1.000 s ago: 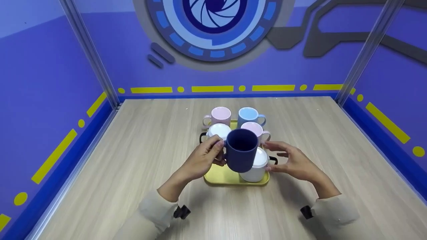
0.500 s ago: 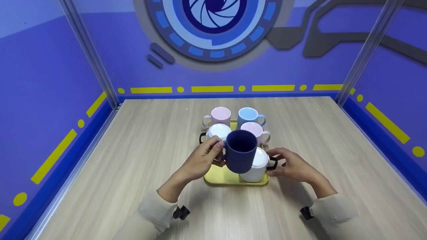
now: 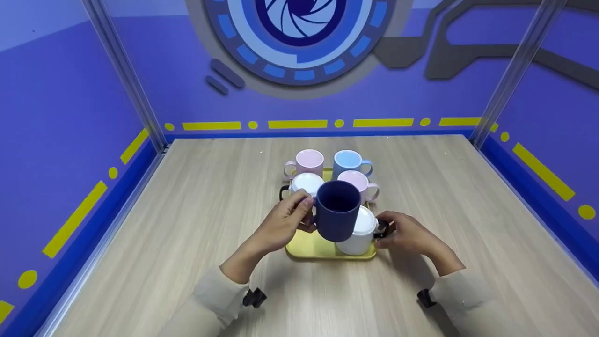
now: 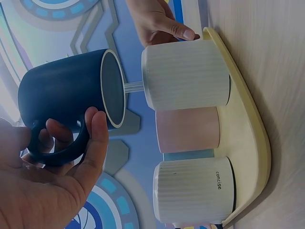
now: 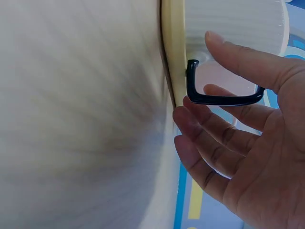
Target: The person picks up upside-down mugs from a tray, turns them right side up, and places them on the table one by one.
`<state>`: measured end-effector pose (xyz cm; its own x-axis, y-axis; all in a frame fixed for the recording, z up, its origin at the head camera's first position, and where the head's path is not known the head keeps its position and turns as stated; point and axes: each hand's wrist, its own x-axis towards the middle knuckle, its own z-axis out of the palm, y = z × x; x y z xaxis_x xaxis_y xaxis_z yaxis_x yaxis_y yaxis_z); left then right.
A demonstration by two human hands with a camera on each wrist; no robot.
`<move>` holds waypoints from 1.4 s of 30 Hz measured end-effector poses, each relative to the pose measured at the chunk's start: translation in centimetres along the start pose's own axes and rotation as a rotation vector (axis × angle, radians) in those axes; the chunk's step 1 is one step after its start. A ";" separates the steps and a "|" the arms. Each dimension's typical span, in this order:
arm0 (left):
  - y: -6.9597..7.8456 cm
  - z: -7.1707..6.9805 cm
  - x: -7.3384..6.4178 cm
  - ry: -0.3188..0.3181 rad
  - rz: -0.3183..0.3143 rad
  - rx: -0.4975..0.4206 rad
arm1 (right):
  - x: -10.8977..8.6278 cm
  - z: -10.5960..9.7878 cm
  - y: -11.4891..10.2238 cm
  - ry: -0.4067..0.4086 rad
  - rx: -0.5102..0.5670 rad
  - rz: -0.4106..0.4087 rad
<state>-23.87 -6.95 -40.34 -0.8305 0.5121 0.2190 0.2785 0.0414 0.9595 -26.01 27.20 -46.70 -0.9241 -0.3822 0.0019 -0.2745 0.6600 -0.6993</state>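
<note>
My left hand (image 3: pixel 281 227) grips a dark blue mug (image 3: pixel 338 217) by its handle (image 4: pixel 62 155) and holds it raised over the yellow tray (image 3: pixel 311 251). In the left wrist view the mug's mouth faces the ribbed white mugs. A white lidded mug (image 3: pixel 351 244) stands on the tray's near right corner, partly hidden behind the blue one. Around its black handle (image 5: pixel 224 100) my right hand (image 3: pixel 409 236) reaches, thumb on one side and bent fingers on the other. The right wrist view shows gaps between those fingers and the handle.
Behind on the tray stand another white lidded mug (image 3: pixel 306 182), two pink mugs (image 3: pixel 310 164) and a light blue mug (image 3: pixel 347 161). The tray lies on a wood-grain table (image 3: pixel 210 187). Printed blue panels (image 3: pixel 299 107) enclose the table's back and sides.
My right hand has moved slightly left and its fingers have come around the black handle of the near white mug. The left hand and blue mug have hardly moved.
</note>
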 end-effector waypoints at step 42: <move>-1.7 -3.8 0.4 0.215 -0.039 -0.034 | 0.8 0.9 0.0 -0.047 -0.055 0.101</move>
<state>-26.51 -10.08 -41.17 -0.9250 0.3162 0.2107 0.2308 0.0272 0.9726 -26.50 26.32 -47.36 -0.9347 -0.3408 -0.1007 -0.1959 0.7305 -0.6543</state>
